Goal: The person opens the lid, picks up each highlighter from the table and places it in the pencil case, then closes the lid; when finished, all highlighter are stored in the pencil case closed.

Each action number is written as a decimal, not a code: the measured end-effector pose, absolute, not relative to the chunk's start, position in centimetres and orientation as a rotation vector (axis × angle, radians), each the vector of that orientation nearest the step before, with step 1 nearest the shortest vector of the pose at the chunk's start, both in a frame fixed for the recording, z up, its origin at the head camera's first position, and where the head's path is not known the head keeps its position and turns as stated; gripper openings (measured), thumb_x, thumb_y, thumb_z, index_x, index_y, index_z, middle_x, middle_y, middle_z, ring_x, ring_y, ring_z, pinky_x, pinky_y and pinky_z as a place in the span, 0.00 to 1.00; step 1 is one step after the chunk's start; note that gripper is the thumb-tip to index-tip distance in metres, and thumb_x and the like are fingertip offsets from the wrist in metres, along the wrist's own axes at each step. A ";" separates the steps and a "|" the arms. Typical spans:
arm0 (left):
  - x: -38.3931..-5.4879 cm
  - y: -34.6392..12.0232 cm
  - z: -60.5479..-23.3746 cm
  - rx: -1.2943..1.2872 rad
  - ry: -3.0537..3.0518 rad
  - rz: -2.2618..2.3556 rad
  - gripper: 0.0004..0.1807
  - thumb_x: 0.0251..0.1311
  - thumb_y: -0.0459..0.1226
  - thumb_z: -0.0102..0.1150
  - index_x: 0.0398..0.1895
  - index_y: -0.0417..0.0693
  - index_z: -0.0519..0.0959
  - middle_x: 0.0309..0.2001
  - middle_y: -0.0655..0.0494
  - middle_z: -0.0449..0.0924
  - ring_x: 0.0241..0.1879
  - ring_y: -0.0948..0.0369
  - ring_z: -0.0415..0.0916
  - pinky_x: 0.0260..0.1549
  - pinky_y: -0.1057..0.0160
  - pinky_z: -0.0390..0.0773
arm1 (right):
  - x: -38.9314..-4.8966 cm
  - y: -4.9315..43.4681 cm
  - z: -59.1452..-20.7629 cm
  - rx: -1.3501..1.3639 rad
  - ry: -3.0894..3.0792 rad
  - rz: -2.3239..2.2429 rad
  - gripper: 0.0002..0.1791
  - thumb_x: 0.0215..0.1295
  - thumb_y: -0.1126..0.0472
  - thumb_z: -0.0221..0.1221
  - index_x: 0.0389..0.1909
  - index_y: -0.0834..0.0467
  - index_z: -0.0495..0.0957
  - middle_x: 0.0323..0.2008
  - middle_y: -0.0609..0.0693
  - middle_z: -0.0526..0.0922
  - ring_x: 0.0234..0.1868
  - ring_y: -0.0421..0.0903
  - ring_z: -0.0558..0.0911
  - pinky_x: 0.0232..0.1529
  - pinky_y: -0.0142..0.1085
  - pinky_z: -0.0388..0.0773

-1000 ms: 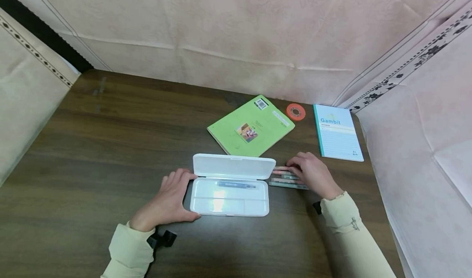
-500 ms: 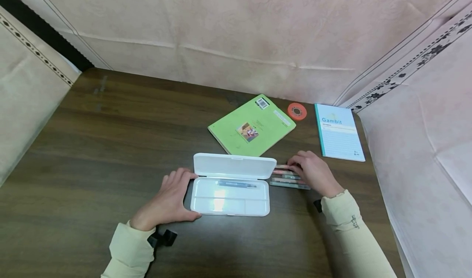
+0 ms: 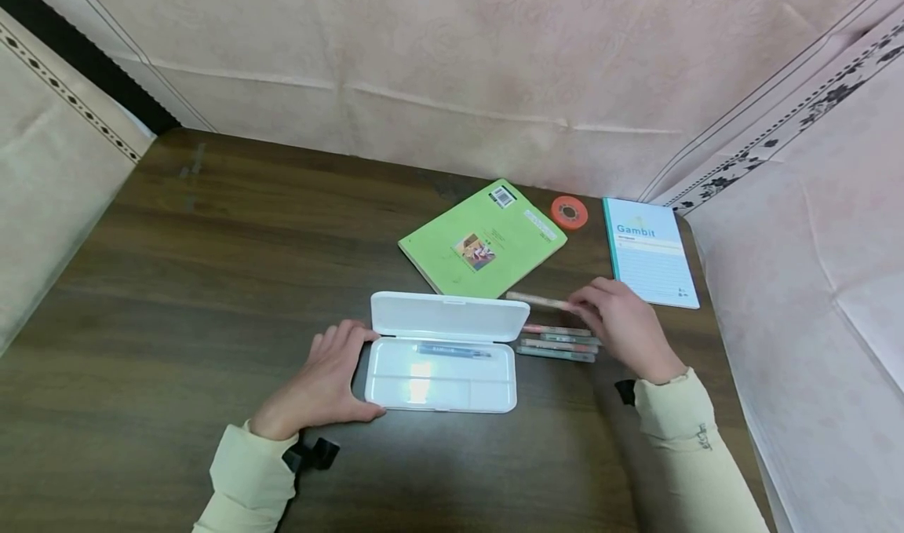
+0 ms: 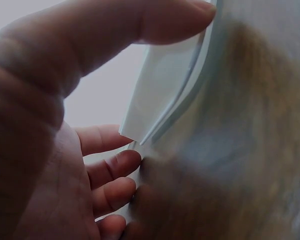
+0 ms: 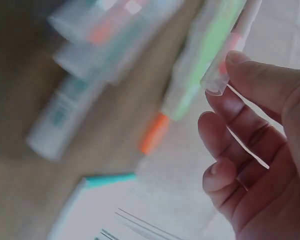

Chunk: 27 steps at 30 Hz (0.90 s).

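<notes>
Newly raising pen (image 3: 540, 301) off centre-right pen row (image 3: 558, 346), pinching with right hand (image 3: 627, 325); clasping pencil case (image 3: 452, 374) with left hand (image 3: 318, 384), presumably steadying.

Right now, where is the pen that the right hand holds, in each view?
Head: the pen is right of centre, beyond the other pens, in the right hand.
Left wrist: not in it.
Right wrist: upper right, pinched near one end.
Landmark, head and right wrist: green book.

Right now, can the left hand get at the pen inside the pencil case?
Probably yes: the pen lies uncovered and the lid is open. The left hand grips the left end of the pencil case, though, so it would likely have to let go first.
</notes>
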<state>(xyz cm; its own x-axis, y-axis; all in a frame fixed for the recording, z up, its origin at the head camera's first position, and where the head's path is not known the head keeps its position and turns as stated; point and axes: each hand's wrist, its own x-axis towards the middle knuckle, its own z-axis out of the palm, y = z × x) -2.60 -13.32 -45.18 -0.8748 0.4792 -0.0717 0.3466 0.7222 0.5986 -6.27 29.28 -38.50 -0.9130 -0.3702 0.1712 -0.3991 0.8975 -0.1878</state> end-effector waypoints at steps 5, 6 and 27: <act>-2.6 -13.4 -45.2 0.662 2.708 0.878 0.50 0.33 0.57 0.79 0.61 0.48 0.66 0.56 0.50 0.66 0.51 0.53 0.61 0.47 0.53 0.58 | -5.4 28.7 -35.8 0.562 -2.813 0.354 0.08 0.55 0.64 0.71 0.36 0.58 0.85 0.31 0.48 0.81 0.33 0.45 0.76 0.33 0.41 0.74; -2.6 -13.4 -45.2 0.663 2.709 0.879 0.50 0.32 0.57 0.79 0.60 0.48 0.66 0.57 0.50 0.66 0.51 0.53 0.61 0.47 0.53 0.58 | -5.2 28.4 -35.4 0.571 -2.788 0.353 0.08 0.55 0.63 0.71 0.36 0.58 0.85 0.31 0.48 0.81 0.32 0.45 0.75 0.32 0.40 0.73; -2.6 -13.4 -45.2 0.683 2.723 0.870 0.52 0.32 0.56 0.79 0.61 0.45 0.66 0.55 0.49 0.67 0.50 0.54 0.60 0.45 0.54 0.57 | -1.6 19.8 -37.4 0.909 -2.788 0.163 0.08 0.55 0.57 0.72 0.34 0.53 0.85 0.30 0.45 0.80 0.26 0.39 0.74 0.28 0.32 0.76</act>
<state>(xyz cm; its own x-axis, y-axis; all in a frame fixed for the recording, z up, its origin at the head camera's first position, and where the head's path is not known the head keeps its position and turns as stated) -2.56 -13.40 -45.18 -0.8726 0.4858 -0.0503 0.3665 0.7195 0.5898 -1.65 19.79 -37.37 -0.7894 -0.5703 0.2273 -0.5929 0.8043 -0.0412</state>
